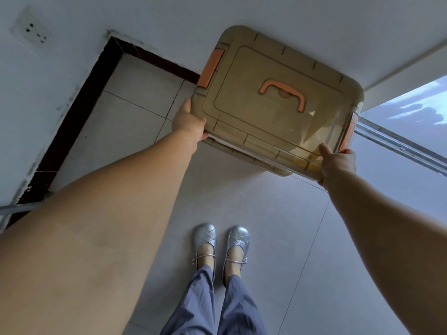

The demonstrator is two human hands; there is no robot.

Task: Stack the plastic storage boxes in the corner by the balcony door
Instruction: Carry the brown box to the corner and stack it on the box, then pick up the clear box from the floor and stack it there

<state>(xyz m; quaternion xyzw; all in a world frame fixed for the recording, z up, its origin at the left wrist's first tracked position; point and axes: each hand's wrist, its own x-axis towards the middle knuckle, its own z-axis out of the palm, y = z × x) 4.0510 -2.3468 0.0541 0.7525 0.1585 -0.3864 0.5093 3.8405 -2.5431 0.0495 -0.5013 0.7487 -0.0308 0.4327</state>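
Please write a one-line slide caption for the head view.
Both hands, left hand and right hand, grip a translucent brown plastic storage box with orange latches, above grey floor tiles.

you have one wide-angle view, worn on your head, tilted steeply down past both forearms at the floor (242,201). your shoes (221,240) sit at 6 o'clock, the wall corner at 11, the balcony door (411,131) at 3, all close.
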